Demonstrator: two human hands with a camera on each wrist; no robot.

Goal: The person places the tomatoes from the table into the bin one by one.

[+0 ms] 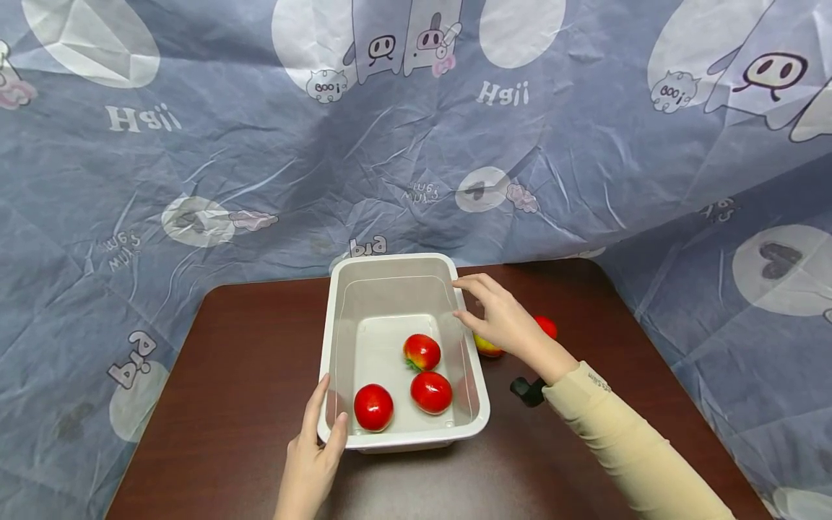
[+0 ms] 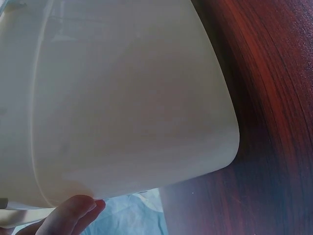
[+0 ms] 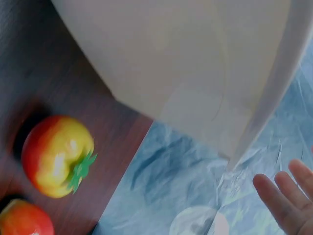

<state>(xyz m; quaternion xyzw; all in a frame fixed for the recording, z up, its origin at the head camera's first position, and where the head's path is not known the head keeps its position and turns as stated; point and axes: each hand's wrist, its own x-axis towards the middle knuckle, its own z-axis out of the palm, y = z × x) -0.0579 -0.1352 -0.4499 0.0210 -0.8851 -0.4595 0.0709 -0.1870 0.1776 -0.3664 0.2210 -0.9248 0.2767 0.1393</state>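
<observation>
A white plastic bin [image 1: 403, 438] stands on the table with three shiny red tomatoes inside; one tomato [image 1: 422, 352] shows a green calyx. My left hand [image 1: 310, 451] grips the near left corner of the bin, thumb over the rim and fingers outside; its fingertips [image 2: 80, 203] show against the outer wall. My right hand [image 1: 497, 314] is beside the right rim, fingers spread and holding nothing. In the right wrist view its fingers [image 3: 283, 196] are apart from the bin wall. A yellow-and-red tomato [image 3: 58, 156] lies on the table below that hand.
A second tomato [image 3: 27, 219] lies near the yellow-and-red one, right of the bin. A small black object [image 1: 528, 391] shows beside the right wrist. The dark brown table [image 1: 260, 347] is backed by a blue-grey printed cloth [image 1: 390, 159].
</observation>
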